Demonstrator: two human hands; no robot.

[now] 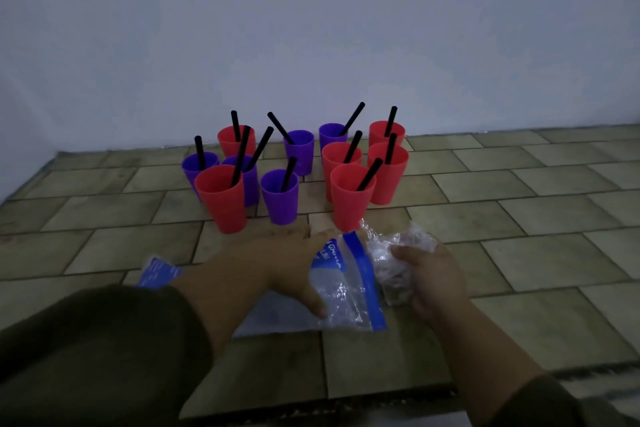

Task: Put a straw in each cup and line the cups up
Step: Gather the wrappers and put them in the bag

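The dark left sleeve (86, 340) is closest. A pale wall (311, 28) stands at the back, above a tiled floor (519, 218). Eleven cups stand bunched near the wall, not in a line: six red cups (221, 208) and five purple cups (280, 204), each with a black straw (390, 121) inside. Between the cups and the person lies a clear plastic bag (346, 288) with a blue stripe. The left hand (277, 263) presses flat on it, fingers straight, thumb wide. The right hand (429, 277) curls its fingers round crumpled plastic (398, 250).

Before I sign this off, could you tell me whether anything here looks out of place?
The cups all hold straws but stand in two loose clusters, not a line. The right hand grips crumpled plastic by the bag under the left hand.
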